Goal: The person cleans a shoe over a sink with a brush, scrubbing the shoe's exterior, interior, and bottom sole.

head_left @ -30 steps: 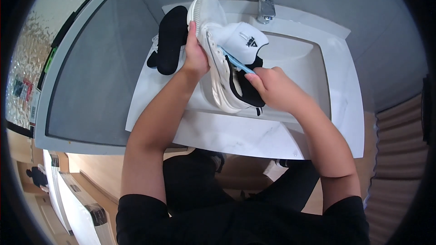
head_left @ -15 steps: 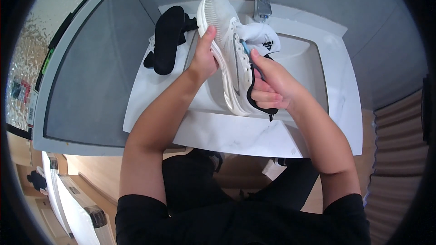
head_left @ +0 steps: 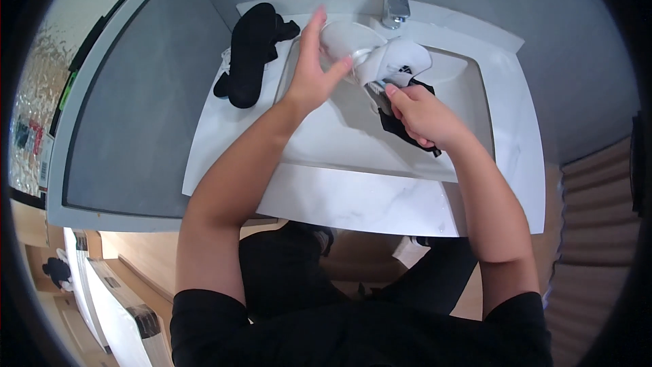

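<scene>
A white sneaker [head_left: 350,37] is tilted over the sink, its toe toward the back. Its white tongue [head_left: 397,61] flares out with a dark mark, and its black collar lining [head_left: 401,129] hangs toward me. My left hand [head_left: 314,78] holds the toe, thumb against the upper and forefinger stretched along the far side; its other fingers are hidden. My right hand [head_left: 428,114] is closed at the shoe's opening, its thumb pressed on a small brush [head_left: 377,90] with greyish bristles and a bluish part. The brush's handle is hidden in my fist.
A white basin [head_left: 326,139] is set in a marbled counter [head_left: 339,197]. A chrome faucet [head_left: 395,3] rises behind it. A second shoe [head_left: 248,61], black sole up, lies at the counter's left. A grey glass panel [head_left: 129,115] stands farther left, a brown curtain [head_left: 594,231] at right.
The sneaker has rolled and tipped, so its side and sole no longer face me. My left hand has shifted from the sole up to the toe. My right hand has moved slightly up and right.
</scene>
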### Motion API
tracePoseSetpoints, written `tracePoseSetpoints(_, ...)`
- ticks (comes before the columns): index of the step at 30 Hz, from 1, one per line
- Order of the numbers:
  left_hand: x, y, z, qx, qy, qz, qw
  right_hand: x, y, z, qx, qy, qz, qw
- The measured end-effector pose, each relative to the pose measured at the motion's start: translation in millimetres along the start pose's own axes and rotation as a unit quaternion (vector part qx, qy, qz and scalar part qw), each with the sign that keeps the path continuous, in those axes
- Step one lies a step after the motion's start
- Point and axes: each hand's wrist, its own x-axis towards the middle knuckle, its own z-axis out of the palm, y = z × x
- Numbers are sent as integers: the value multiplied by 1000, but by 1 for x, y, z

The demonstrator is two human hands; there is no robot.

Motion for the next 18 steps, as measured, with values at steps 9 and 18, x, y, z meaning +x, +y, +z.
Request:
tracePoseSetpoints(9, -5, 14, 26, 382, -349, -28, 855, 25, 19, -14, -37, -95, 86, 991)
tracePoseSetpoints(18, 0, -30, 3, 132, -315, -169, 925, 29, 24, -18, -229, -66, 54, 970)
